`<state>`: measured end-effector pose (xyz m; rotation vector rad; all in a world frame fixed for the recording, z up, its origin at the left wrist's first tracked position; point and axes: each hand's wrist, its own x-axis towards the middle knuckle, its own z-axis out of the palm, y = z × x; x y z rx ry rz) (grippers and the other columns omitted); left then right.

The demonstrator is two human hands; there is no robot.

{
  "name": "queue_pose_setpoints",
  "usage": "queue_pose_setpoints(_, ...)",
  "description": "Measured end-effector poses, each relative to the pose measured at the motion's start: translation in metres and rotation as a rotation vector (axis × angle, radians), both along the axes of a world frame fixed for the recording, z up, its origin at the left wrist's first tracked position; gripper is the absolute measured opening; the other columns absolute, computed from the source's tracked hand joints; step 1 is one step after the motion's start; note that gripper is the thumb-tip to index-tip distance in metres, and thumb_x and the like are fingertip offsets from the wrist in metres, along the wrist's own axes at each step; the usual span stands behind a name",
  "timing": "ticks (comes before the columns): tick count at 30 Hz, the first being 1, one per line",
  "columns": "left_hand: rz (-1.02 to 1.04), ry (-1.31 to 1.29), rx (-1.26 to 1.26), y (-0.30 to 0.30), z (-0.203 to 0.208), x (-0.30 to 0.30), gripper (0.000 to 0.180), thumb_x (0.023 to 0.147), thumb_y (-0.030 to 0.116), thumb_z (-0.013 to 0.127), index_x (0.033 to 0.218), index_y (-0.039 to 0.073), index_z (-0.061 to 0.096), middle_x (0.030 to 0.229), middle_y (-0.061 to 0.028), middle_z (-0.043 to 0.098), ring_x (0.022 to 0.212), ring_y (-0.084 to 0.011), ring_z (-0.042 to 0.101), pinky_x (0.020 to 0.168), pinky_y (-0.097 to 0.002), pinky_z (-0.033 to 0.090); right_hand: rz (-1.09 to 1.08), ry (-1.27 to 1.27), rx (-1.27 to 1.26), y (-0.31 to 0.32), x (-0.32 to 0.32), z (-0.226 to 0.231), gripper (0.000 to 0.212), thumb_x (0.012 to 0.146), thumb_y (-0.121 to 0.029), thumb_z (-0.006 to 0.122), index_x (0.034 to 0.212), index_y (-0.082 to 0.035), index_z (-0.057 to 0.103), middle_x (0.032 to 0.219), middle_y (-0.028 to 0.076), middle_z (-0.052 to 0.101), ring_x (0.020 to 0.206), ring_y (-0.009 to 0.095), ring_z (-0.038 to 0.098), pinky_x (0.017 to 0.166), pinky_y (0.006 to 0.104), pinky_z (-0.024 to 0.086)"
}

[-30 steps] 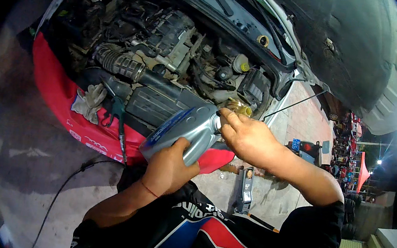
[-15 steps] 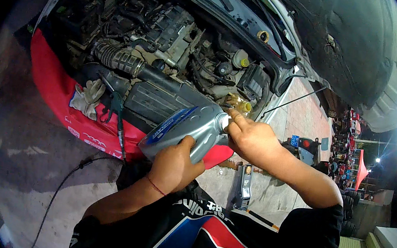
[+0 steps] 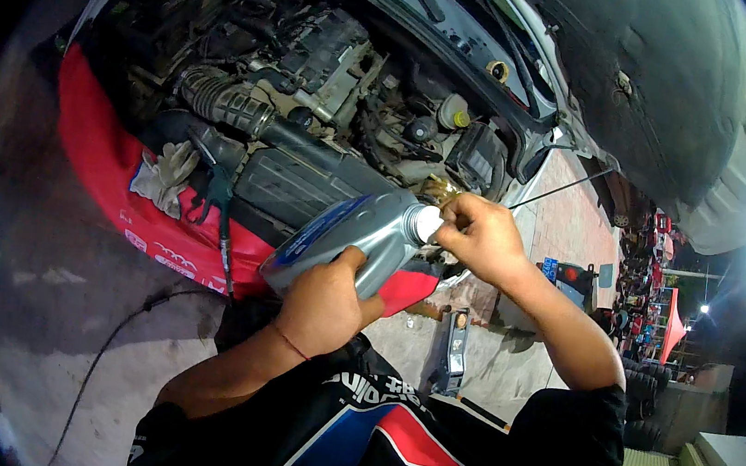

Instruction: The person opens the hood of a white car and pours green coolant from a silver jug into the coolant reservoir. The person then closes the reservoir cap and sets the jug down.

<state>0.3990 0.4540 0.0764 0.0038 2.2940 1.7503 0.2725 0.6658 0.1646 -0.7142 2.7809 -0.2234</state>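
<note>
A grey plastic oil jug (image 3: 373,233) with a blue label is tilted in front of me, over the near edge of the engine bay. My left hand (image 3: 327,302) is wrapped round its lower near side. The jug's neck points up and to the right, and a white seal (image 3: 428,222) shows across its mouth. At that mouth, the thumb and fingers of my right hand (image 3: 486,242) are pinched together on the edge of the seal. The fingertips partly cover the spot.
The engine (image 3: 320,54) lies under the raised hood (image 3: 670,92). A red fender cover (image 3: 104,144) drapes the front edge, with gloves (image 3: 174,169) and an air blow gun (image 3: 218,191) on it. A yellow-capped reservoir (image 3: 453,112) sits beyond. A floor jack (image 3: 454,350) stands on the ground.
My right hand has shifted slightly right and its fingers have drawn back from over the jug's mouth, so the white seal now shows. My left hand keeps its hold on the jug.
</note>
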Motion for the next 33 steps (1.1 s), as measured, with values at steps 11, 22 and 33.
queue_pose_setpoints(11, -0.026, 0.054, 0.016, -0.002, -0.005, 0.001, 0.046, 0.076, 0.029, 0.073, 0.106, -0.003, 0.059, 0.084, -0.0304, 0.068, 0.082, -0.0483, 0.068, 0.076, -0.0535, 0.054, 0.243, -0.201, -0.076, 0.007, -0.023, 0.015, 0.021, 0.090, -0.020, 0.070, 0.096, -0.003, 0.059, 0.090, 0.016, 0.065, 0.079, 0.035, 0.066, 0.069, 0.0427, 0.052)
queue_pose_setpoints(22, -0.091, -0.026, -0.077, -0.002, 0.001, 0.000, 0.047, 0.076, 0.024, 0.075, 0.112, -0.003, 0.061, 0.094, -0.0286, 0.069, 0.091, -0.0442, 0.069, 0.079, -0.0487, 0.055, 0.689, -0.139, 0.280, -0.030, -0.025, 0.034, 0.025, 0.087, -0.023, 0.069, 0.096, -0.005, 0.055, 0.085, 0.014, 0.063, 0.076, 0.036, 0.068, 0.063, 0.0463, 0.054)
queue_pose_setpoints(33, -0.044, -0.054, -0.054, -0.006, 0.000, -0.004, 0.048, 0.076, 0.025, 0.075, 0.114, -0.002, 0.062, 0.094, -0.0290, 0.069, 0.091, -0.0437, 0.070, 0.080, -0.0487, 0.055, 0.639, 0.217, 0.326, -0.030, -0.008, 0.008, 0.021, 0.083, -0.015, 0.066, 0.091, -0.005, 0.050, 0.080, 0.012, 0.058, 0.069, 0.031, 0.067, 0.058, 0.0421, 0.055)
